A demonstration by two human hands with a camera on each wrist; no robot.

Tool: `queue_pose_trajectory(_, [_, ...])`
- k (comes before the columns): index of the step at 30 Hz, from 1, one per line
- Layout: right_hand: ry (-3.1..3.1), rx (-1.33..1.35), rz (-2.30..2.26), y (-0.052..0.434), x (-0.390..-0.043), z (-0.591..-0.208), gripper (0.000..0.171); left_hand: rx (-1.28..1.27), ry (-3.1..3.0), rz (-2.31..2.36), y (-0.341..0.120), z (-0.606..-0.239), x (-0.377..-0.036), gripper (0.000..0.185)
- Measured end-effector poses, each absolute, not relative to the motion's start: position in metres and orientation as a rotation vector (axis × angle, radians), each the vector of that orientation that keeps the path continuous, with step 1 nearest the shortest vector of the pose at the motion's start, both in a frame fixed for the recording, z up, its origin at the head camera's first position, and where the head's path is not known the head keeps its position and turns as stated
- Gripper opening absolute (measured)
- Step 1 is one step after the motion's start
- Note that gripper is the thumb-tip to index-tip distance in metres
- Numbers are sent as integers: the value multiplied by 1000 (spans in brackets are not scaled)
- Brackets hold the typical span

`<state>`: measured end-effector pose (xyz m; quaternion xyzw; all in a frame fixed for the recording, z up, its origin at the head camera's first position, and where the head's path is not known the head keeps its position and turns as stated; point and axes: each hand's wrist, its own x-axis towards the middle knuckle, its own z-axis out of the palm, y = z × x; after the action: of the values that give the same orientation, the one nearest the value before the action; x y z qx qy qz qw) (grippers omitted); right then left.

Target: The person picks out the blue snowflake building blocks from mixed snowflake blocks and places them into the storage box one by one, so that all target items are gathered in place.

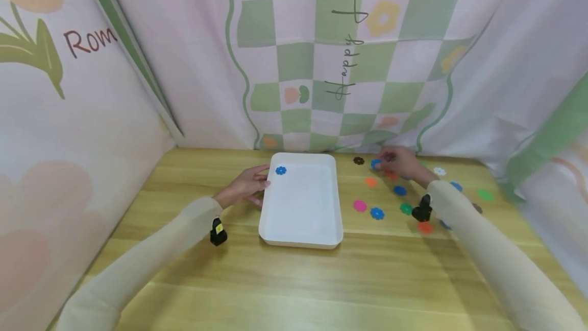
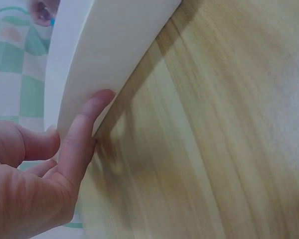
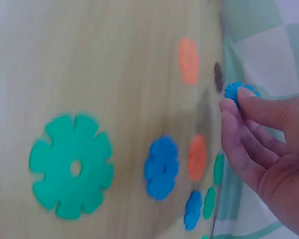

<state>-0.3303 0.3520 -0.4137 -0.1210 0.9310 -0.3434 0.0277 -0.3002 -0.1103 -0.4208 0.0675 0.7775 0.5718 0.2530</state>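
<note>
My right hand point(image 1: 398, 161) pinches a blue flower-shaped disc point(image 3: 232, 91) between thumb and fingers, raised above the table near its back edge. In the right wrist view, the disc is partly hidden by the thumb. At the left side of a white rectangular tray point(image 1: 300, 239), my left hand point(image 1: 243, 185) holds the rim. In the left wrist view, the thumb is at the rim and a finger point(image 2: 84, 124) lies along the outer wall. Another blue flower-shaped disc point(image 1: 280, 170) lies inside the tray, near its far left corner.
Several flower-shaped discs lie scattered right of the tray, among them a pink one point(image 1: 360, 206), a dark brown one point(image 1: 359, 161), a green one point(image 3: 72, 167) and an orange one point(image 3: 189, 60). A patterned curtain point(image 1: 294, 65) hangs behind the wooden table point(image 1: 294, 290).
</note>
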Motion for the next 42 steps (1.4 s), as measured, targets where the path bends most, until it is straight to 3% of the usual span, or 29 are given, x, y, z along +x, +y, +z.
queue_pose_trajectory(6, [2711, -240, -1311, 332, -322, -399, 34, 155, 2116, 1551, -110, -421, -298, 66])
queue_pose_trajectory(20, [2523, -198, -1598, 258, -328, -377, 29, 88, 2050, 1541, -107, -411, -302, 68])
queue_pose_trajectory(29, [2465, -271, -1411, 203, -327, -371, 29, 58, 1973, 1596, -109, -409, -306, 72])
queue_pose_trajectory(42, [2434, -188, -1340, 129, -347, -405, 18, 79, 1990, 1572, -110, -402, -304, 72])
